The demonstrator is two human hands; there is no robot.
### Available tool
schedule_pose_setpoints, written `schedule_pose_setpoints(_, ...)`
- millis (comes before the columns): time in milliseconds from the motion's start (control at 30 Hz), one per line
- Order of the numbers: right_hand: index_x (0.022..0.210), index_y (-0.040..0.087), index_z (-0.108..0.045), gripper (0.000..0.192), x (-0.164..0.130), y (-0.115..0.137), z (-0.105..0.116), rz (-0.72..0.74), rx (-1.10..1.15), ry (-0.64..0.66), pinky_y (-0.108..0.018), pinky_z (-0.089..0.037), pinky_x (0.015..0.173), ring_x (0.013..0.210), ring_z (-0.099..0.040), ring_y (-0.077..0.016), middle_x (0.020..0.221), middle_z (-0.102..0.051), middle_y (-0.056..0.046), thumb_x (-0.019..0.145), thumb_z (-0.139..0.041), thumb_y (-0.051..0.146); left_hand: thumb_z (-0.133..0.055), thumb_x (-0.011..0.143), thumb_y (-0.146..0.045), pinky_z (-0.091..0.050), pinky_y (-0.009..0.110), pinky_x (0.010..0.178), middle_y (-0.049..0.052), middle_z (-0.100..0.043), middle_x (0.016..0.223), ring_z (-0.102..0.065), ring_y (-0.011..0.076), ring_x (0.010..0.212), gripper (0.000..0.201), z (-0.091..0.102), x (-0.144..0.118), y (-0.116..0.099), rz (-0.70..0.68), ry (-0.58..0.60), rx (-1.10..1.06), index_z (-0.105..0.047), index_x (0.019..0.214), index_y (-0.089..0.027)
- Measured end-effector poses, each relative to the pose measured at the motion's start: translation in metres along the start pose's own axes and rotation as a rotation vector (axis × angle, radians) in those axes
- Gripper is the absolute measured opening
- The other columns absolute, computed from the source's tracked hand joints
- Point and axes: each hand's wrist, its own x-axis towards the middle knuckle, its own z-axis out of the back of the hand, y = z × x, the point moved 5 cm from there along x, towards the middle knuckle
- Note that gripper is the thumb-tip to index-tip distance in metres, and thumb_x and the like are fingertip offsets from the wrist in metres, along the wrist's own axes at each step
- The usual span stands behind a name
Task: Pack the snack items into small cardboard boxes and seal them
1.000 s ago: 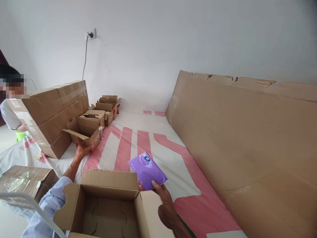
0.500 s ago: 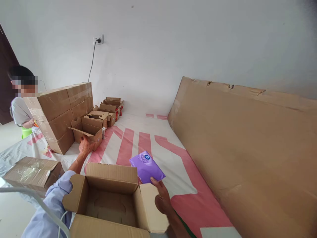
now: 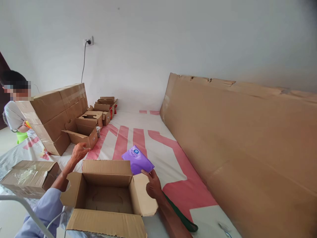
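While my right hand (image 3: 154, 187) holds one purple soft packet (image 3: 137, 160) by its near edge, fingers closed on it, that packet is beyond the near open carton (image 3: 106, 224), above the red-and-white sheet (image 3: 178, 195). Status, as I judge it: packet in hand, not inside; carton flaps still unclosed, bare cardboard floor visible. Left hand (image 3: 79, 152): fingers loosely parted, nothing seen held, beside a second open carton (image 3: 80, 139); contact, I cannot tell. Behind: stacked taped cartons (image 3: 53, 115), contents hidden.
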Motion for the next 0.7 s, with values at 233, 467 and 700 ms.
schedule_pose_setpoints(233,0.108,0.03,-0.062,0.048,0.006,-0.001,-0.008,-0.012,0.073,0.023,-0.045,-0.065,0.093,0.109,-0.077,-0.0309,0.112,-0.079,-0.008,0.073,-0.084,0.054,-0.067,0.087,-0.051,-0.058,0.036,0.089,0.01,-0.081,0.118,-0.076,0.0278,0.101,0.051,0.02,-0.013,-0.109,-0.576,0.446,-0.123,-0.079,0.121,-0.016)
schedule_pose_setpoints(467,0.109,0.029,-0.063,0.044,0.005,0.001,-0.009,0.027,0.029,0.06,-0.042,-0.063,0.094,0.106,-0.076,-0.0275,0.111,-0.078,-0.008,0.072,-0.079,0.047,-0.08,0.083,-0.032,-0.049,0.041,0.116,0.015,-0.061,0.157,-0.061,0.0326,0.141,0.082,-0.006,-0.029,-0.192,-0.845,0.541,0.308,-0.053,0.159,-0.02)
schedule_pose_setpoints(700,0.121,0.027,-0.063,0.051,-0.004,0.0,-0.014,0.099,0.007,0.108,-0.042,-0.063,0.093,0.107,-0.075,-0.0285,0.116,-0.077,-0.011,0.074,-0.074,0.043,-0.075,0.089,-0.026,-0.052,0.039,0.109,0.015,-0.061,0.157,-0.063,0.0317,0.139,0.064,-0.078,-0.052,-0.225,-1.021,0.638,0.63,-0.057,0.151,-0.022)
